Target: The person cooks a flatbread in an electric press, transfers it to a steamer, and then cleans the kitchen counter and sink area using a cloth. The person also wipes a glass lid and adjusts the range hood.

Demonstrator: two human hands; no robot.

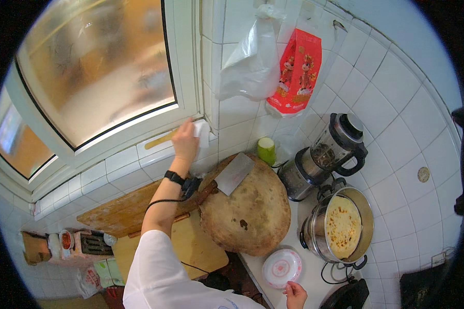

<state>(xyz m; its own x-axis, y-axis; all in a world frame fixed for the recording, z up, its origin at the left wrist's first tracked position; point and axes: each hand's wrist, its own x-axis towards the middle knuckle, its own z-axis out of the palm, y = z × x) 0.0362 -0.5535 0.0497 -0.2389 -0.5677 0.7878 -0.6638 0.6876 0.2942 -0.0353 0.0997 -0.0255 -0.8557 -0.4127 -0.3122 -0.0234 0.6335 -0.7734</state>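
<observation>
My left hand [185,141], with a dark watch at the wrist, reaches up to the tiled windowsill [121,158]. It touches or covers part of some white folded paper [202,131], and its fingers hide whether it grips it. A flat yellowish strip [158,140] lies on the sill beside the hand. My right hand [295,294] is low in the picture, fingers curled. Its fingertips are by the rim of a white plate with a pink pattern [270,275]; contact is unclear. A cleaver [236,174] rests on the round wooden chopping block [255,216].
Right of the block stand a blender [313,164] and a metal pot [366,224] holding a browned flatbread [342,228]. A green cup-like container [266,150] stands behind the block. Plastic bags [251,65] hang on the wall. A wooden board [139,204] leans beneath the sill.
</observation>
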